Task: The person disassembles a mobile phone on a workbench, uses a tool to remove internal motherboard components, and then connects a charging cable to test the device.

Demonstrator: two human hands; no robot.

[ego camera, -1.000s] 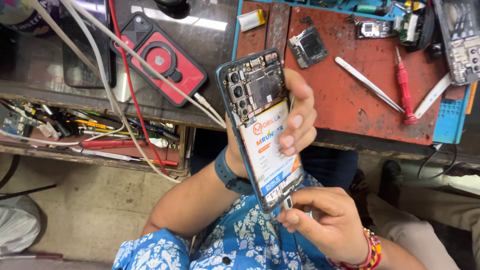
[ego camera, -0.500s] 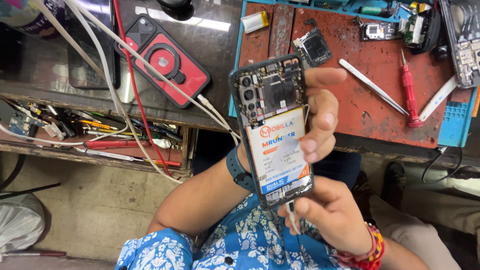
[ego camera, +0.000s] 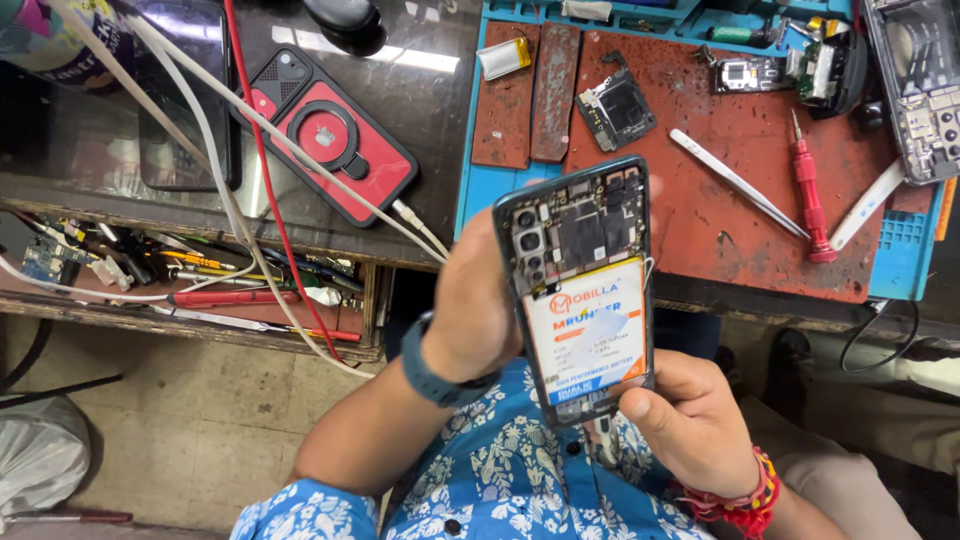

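Lying back-side up between both hands, the opened phone point(ego camera: 583, 290) sits near the middle of the view, above the person's lap and just short of the bench point(ego camera: 420, 120) edge, its long axis running roughly from 12 to 6 o'clock. Its rear cover is off: a dark frame surrounds a circuit board with a column of camera lenses at the 11 o'clock corner, and below that a white battery with orange and blue print fills the lower half. The left hand point(ego camera: 478, 310) cups the phone from 9 o'clock, palm behind it, and its fingers are hidden behind the body, so I cannot tell how tightly they curl; a dark teal wristband point(ego camera: 432, 368) circles that wrist. The right hand point(ego camera: 690, 425) holds the bottom end from 5 o'clock, its fingers closed around the lower edge with the thumb pressed on the frame at the lower right corner; red thread bracelets point(ego camera: 742, 495) wrap its wrist. On the bench at 1 o'clock from the phone lies a worn red work mat point(ego camera: 720, 230) in a blue tray, carrying silver tweezers point(ego camera: 738, 183), a red screwdriver point(ego camera: 808, 195) and a small loose circuit board point(ego camera: 617, 108). At 10 o'clock a red-cased phone point(ego camera: 330, 135) rests face down, crossed by white cables point(ego camera: 200, 130).
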